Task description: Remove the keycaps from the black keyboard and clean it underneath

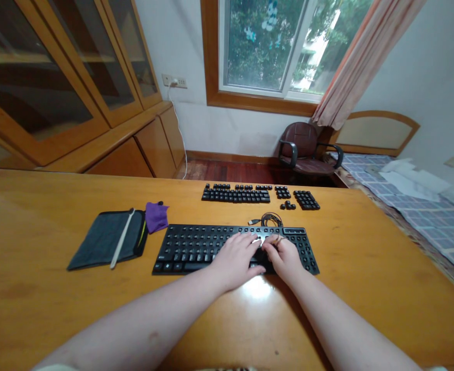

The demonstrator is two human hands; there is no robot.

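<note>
A black keyboard [196, 248] lies flat on the wooden desk. Many of its keys are bare stems, while keycaps sit along its lower left rows. My left hand [239, 257] rests on the keyboard right of its middle, fingers stretched out over the keys. Just beside it, my right hand [284, 257] is closed in a pinch at the keys. Something thin and wire-like shows by its fingers, too small to name. Behind the keyboard, loose black keycaps [236, 196] are laid out in keyboard order, with a number-pad block [306, 200] at their right.
A coiled USB cable [272, 220] lies behind the keyboard. To the left are a dark grey cloth [111, 238], a pale thin stick [122, 238] across it, and a purple cloth [156, 217]. Beyond the desk stand a brown armchair [302, 141], a bed [412, 198] and glass-doored cabinets [91, 46].
</note>
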